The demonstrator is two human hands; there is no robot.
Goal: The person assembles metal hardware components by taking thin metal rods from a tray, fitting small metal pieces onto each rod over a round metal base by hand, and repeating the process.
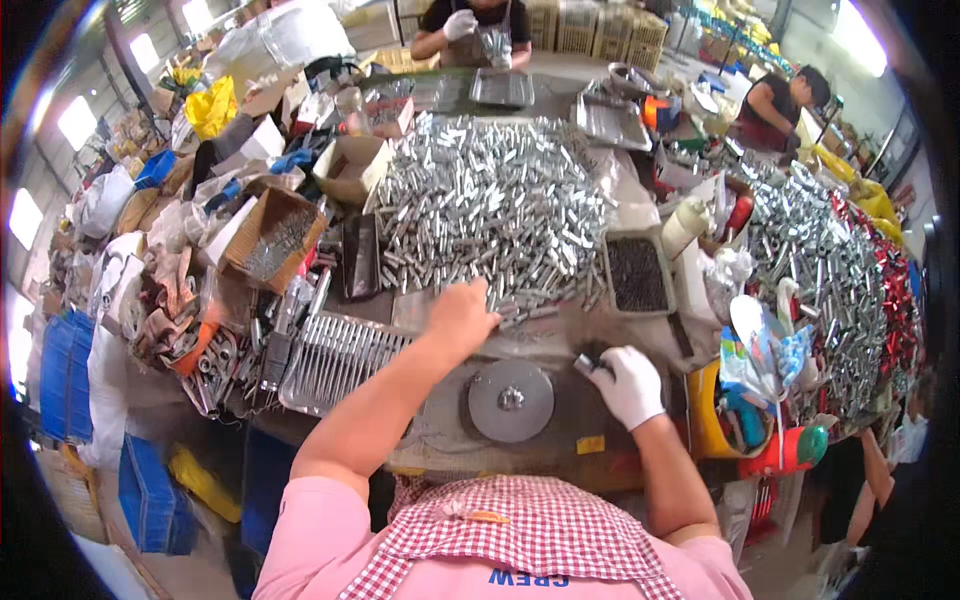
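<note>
My bare left hand (462,318) reaches to the near edge of a large heap of short silver metal tubes (490,195). Its thumb and index finger look apart, with nothing visible between them; the other fingers are partly hidden. On my right hand (630,387) is a white glove. It is closed on a short metal tube (585,365) that pokes out past the fingertips, to the right of a round grey disc (535,408) with a small metal hub. Left of the disc, beneath my left forearm, a tray (335,360) holds a row of slim metal rods.
A bin of small dark pins (637,275) stands right of the heap. Cardboard boxes (270,240) and clutter crowd the left side. Yellow and red containers (790,452) sit at the right edge. Across the table a gloved person (480,35) works; another person (780,108) is at far right.
</note>
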